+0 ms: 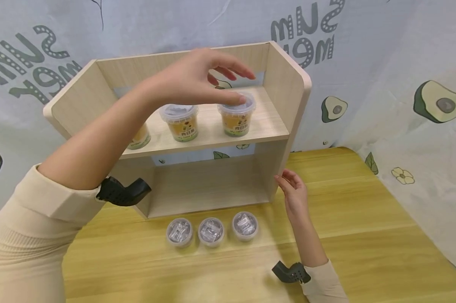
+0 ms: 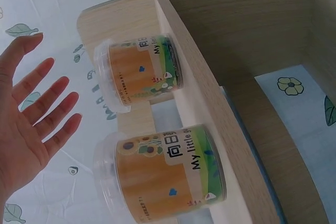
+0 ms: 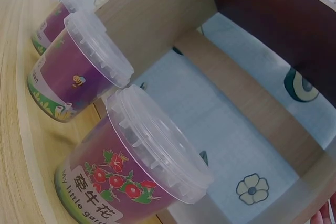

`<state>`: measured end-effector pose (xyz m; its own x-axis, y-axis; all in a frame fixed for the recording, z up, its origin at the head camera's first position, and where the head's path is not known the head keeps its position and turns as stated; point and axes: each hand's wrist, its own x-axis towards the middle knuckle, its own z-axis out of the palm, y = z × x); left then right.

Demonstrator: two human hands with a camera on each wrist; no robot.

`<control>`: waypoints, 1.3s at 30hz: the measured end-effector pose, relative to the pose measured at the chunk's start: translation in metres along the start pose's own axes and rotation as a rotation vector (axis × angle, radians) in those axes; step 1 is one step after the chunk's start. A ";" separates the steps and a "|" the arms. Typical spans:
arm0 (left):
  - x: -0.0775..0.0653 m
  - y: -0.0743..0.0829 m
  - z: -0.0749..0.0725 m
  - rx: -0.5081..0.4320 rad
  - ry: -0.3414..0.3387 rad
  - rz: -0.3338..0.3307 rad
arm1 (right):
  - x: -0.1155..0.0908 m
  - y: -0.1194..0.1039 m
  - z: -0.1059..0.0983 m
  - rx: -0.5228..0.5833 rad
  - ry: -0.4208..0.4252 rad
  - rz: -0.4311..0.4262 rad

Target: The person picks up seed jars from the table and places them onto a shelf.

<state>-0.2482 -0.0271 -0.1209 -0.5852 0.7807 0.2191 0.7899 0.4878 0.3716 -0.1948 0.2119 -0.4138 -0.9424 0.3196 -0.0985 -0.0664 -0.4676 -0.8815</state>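
My left hand (image 1: 209,78) is raised over the upper shelf with its fingers spread and nothing in them. Its thumb overlaps the lid of the right-hand orange-labelled plastic tub (image 1: 237,120) in the head view; the left wrist view shows the palm (image 2: 23,145) apart from the tubs. A second orange tub (image 1: 184,126) stands to its left, and a third (image 1: 140,138) is partly hidden by my left forearm. Low down, my right hand (image 1: 294,191) touches the front edge of the shelf unit's right side panel (image 1: 288,109) with thumb and relaxed fingers.
Three purple-labelled tubs with clear lids, among them the right one (image 1: 245,226) and the left one (image 1: 180,232), stand in a row before the lower compartment (image 1: 209,185). The wooden table (image 1: 364,227) extends rightward. A printed cloth (image 1: 383,50) hangs behind.
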 end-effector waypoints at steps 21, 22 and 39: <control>-0.055 0.002 0.019 -0.128 0.079 0.124 | -0.002 -0.001 0.002 -0.026 0.000 0.000; -0.057 0.001 0.021 -0.135 0.078 0.143 | -0.002 -0.001 0.002 -0.028 -0.003 -0.001; -0.099 -0.018 0.059 -0.135 0.090 0.218 | -0.003 0.000 0.004 -0.014 0.000 -0.013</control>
<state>-0.1940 -0.0902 -0.2022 -0.4231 0.8207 0.3840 0.8709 0.2513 0.4225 -0.1936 0.2079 -0.4118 -0.9417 0.3250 -0.0871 -0.0736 -0.4515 -0.8892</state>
